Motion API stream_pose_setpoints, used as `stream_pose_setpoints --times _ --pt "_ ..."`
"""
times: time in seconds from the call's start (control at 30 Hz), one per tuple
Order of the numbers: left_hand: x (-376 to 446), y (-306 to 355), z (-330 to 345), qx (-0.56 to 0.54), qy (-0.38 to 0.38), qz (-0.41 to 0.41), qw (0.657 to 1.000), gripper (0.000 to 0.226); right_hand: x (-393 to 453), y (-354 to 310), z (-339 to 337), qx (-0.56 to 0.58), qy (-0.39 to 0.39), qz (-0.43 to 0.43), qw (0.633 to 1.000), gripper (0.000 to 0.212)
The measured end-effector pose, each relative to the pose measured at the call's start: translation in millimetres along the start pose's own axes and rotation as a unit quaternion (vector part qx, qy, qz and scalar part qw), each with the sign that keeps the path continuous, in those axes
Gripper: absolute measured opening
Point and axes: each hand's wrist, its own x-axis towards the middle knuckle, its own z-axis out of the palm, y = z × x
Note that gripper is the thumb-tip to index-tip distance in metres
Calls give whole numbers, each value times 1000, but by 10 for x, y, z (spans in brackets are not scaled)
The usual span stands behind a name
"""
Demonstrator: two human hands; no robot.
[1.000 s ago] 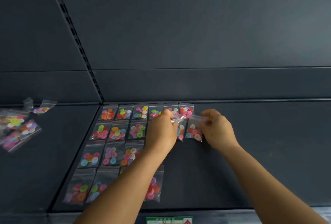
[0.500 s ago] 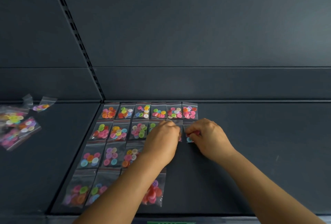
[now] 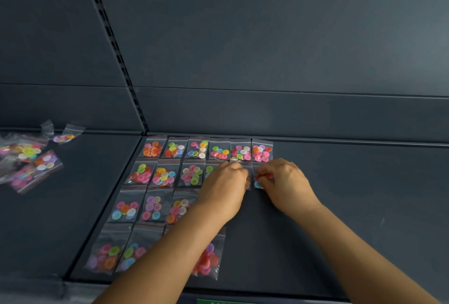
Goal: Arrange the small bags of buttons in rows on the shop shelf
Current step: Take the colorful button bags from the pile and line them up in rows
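Your right hand (image 3: 288, 183) pinches a bag (image 3: 258, 182) just under the back row (image 3: 209, 149), squaring it into the second row; your left hand (image 3: 224, 185) rests curled beside it, its grip hidden from view

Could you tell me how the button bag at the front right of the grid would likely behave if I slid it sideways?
The front bag is thin clear plastic, so it would probably flex rather than move stiffly. Its loose buttons bunch at the lower end, so they may shift as it slides. It lies flat on the dark shelf, so tipping or rolling seems unlikely.
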Motion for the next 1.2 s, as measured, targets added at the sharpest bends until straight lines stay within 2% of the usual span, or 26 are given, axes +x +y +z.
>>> stream_pose_setpoints --times 0.2,0.3,0.43,0.53,0.77,0.93,1.2 --pt "-10 55 -48 -2 -15 -25 1000 30 2 -62 -59 -19 -23 3 1000 16" --pt "-57 41 -125 8 -4 -39 999 39 5 -174 -101 -6 -26 -26 999 10" --pt "-208 -94 -328 13 32 -46 998 43 32 -422 -112 -16 -24 -82 996 32" --pt "-368 -289 -490 21 53 -60 997 44 72 -673 -73 -20 -22 -129 991 39" --pt "-893 -1176 -922 46 93 -133 986 47 233 -1481 294 -65 -40 -208 975 50" --pt "-1248 -1906 -1153 53 91 -174 979 49 334 -2165 692 -57 -54 -220 972 52" --pt "-1624 -2936 -1381 59 71 -196 976 51 510 -3146 1354 -34 -74 -214 974 51"
